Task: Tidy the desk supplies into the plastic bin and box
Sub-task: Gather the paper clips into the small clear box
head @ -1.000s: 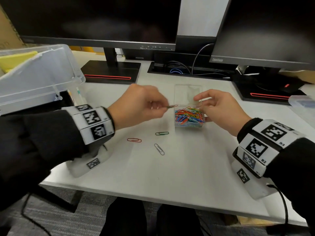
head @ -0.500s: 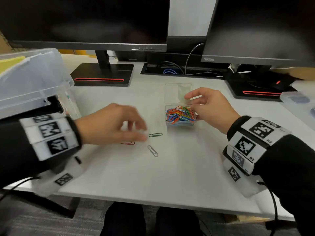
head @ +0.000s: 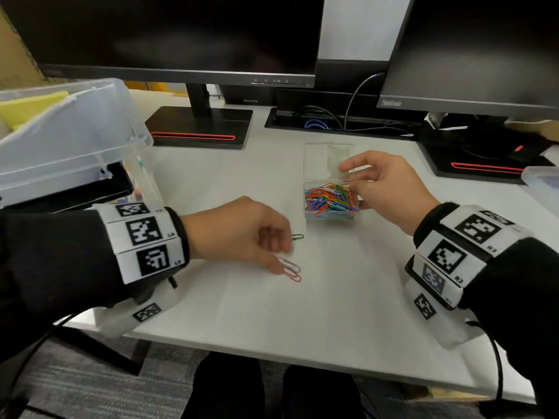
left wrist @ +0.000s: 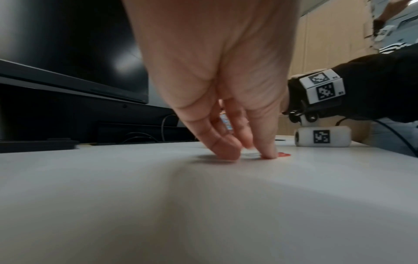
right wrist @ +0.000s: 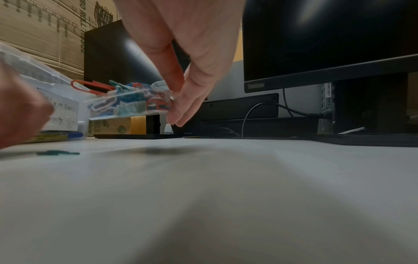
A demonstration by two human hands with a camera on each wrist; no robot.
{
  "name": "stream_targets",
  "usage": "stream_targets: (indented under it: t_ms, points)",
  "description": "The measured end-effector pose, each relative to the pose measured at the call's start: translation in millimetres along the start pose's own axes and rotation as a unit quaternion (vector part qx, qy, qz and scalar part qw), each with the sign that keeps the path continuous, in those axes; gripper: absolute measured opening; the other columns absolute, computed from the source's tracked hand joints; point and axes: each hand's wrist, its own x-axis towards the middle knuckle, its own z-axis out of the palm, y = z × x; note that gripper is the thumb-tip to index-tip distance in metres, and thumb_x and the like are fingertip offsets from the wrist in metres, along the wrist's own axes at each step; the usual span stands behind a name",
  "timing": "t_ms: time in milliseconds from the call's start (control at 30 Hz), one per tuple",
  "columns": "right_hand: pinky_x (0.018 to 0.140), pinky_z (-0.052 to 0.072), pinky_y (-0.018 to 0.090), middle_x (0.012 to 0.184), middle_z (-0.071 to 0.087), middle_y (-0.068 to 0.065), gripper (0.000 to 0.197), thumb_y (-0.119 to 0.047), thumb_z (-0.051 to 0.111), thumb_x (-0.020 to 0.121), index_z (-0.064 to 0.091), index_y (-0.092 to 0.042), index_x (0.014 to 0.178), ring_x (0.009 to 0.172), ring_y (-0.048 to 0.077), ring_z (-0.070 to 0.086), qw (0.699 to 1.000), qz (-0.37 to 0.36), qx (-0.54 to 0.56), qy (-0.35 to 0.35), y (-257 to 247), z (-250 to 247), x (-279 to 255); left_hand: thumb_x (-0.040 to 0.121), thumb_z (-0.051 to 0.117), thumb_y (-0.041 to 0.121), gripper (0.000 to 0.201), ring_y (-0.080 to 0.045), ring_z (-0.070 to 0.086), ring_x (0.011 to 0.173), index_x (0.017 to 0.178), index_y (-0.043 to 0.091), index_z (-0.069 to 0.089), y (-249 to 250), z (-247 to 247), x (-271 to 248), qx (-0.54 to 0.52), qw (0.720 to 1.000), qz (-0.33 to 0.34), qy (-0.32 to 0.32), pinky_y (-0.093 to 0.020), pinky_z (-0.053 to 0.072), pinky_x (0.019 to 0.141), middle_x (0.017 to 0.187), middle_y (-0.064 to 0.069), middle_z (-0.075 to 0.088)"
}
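A small clear box [head: 331, 204] full of coloured paper clips sits mid-desk, its lid [head: 328, 160] open behind it. My right hand [head: 357, 187] grips the box's right side; in the right wrist view the box [right wrist: 131, 101] is tilted and held off the desk by my right hand [right wrist: 178, 107]. My left hand [head: 282, 258] is down on the desk. There its thumb and forefinger [left wrist: 269, 153] pinch at a silver clip [head: 289, 264] lying across a red clip [head: 295, 278]. A green clip [head: 298, 236] lies loose just beyond.
A large clear plastic bin [head: 75, 137] stands at the left, with yellow paper inside. Two monitors on black stands [head: 199, 128] and a cable tray line the back. Another clear container [head: 544, 182] sits at the far right. The desk's front edge is near my wrists.
My left hand left the box and dropped to the desk, dragging the red clip right onto the silver one. My right hand stayed on the box.
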Motion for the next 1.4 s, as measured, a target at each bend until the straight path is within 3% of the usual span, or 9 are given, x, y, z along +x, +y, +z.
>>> stream_targets:
  t_ms: [200,300,400,700,900,1067,1133,1300,1400]
  points:
    - [0.074,0.058,0.041,0.085,0.067,0.009,0.031,0.007,0.046,0.082,0.060,-0.017,0.096,0.085,0.026,0.068,1.000,-0.006,-0.012,0.003,0.2,-0.4,-0.6,0.077,0.073,0.031,0.038,-0.011,0.062,0.081,0.112,0.019,0.063,1.0,1.6,13.9,0.047,0.996,-0.033,0.067,-0.003,0.039,0.062,0.095,0.007,0.061]
    - [0.074,0.058,0.041,0.092,0.068,0.014,0.031,0.006,0.046,0.082,0.060,-0.018,0.096,0.087,0.025,0.067,1.000,-0.006,-0.013,0.002,-0.7,-0.2,-1.1,0.066,0.078,0.045,0.054,-0.009,0.057,0.086,0.114,0.029,0.062,3.8,1.4,12.2,0.051,0.998,-0.028,0.035,-0.007,0.040,0.067,0.102,0.010,0.056]
    - [0.073,0.058,0.040,0.095,0.068,0.015,0.031,0.007,0.045,0.082,0.060,-0.017,0.097,0.088,0.025,0.067,1.000,-0.004,-0.012,0.000,-1.5,0.0,-1.5,0.063,0.082,0.040,0.045,-0.006,0.054,0.081,0.104,0.031,0.067,8.1,-0.4,18.2,0.041,0.999,-0.016,-0.004,-0.017,0.044,0.076,0.094,0.015,0.054]
    - [0.076,0.058,0.043,0.093,0.069,0.012,0.031,0.006,0.046,0.083,0.061,-0.017,0.097,0.089,0.026,0.068,1.000,-0.005,-0.025,0.005,-3.0,0.3,-3.1,0.074,0.077,0.029,0.008,-0.001,0.054,0.062,0.081,0.027,0.073,10.6,-1.7,30.8,0.015,1.000,0.000,-0.027,-0.014,0.044,0.067,0.073,0.010,0.067]
    - [0.076,0.058,0.041,0.094,0.069,0.012,0.030,0.004,0.047,0.084,0.061,-0.017,0.099,0.089,0.025,0.067,1.000,-0.003,-0.031,0.006,-3.7,0.3,-4.1,0.080,0.069,0.040,0.012,0.000,0.049,0.056,0.079,0.028,0.065,11.1,0.4,30.0,0.037,0.997,-0.008,-0.067,-0.009,0.040,0.057,0.067,0.012,0.060]
    - [0.077,0.058,0.043,0.097,0.068,0.014,0.029,0.004,0.049,0.083,0.061,-0.018,0.098,0.091,0.025,0.067,0.999,0.008,-0.033,0.010,-2.9,-0.4,-3.9,0.084,0.067,0.036,0.012,0.005,0.049,0.053,0.075,0.030,0.059,13.7,-0.9,27.7,0.049,0.996,0.010,-0.078,-0.004,0.038,0.055,0.063,0.015,0.056]
    - [0.076,0.058,0.041,0.097,0.067,0.014,0.028,0.004,0.050,0.083,0.061,-0.017,0.099,0.091,0.025,0.067,0.999,0.013,-0.029,0.007,-2.3,-0.8,-3.9,0.083,0.067,0.036,0.013,0.006,0.050,0.056,0.078,0.025,0.062,16.6,-3.2,26.3,0.043,0.997,0.040,-0.044,-0.003,0.037,0.056,0.066,0.015,0.057]
    - [0.076,0.058,0.043,0.092,0.067,0.012,0.024,0.001,0.054,0.084,0.061,-0.016,0.098,0.089,0.028,0.068,1.000,0.020,-0.022,-0.004,-1.5,0.7,-3.6,0.082,0.069,0.018,0.009,0.009,0.050,0.063,0.089,0.012,0.068,17.7,-15.7,32.7,0.048,0.969,0.126,0.208,0.001,0.035,0.059,0.072,0.020,0.051]
    - [0.076,0.058,0.044,0.093,0.067,0.013,0.024,0.002,0.056,0.084,0.061,-0.017,0.098,0.088,0.030,0.068,0.999,0.029,-0.020,-0.022,-1.4,3.6,-3.8,0.084,0.066,0.019,0.013,0.003,0.047,0.063,0.093,0.010,0.068,21.9,-17.9,47.5,0.086,0.965,0.105,0.224,0.002,0.033,0.061,0.079,0.009,0.057]
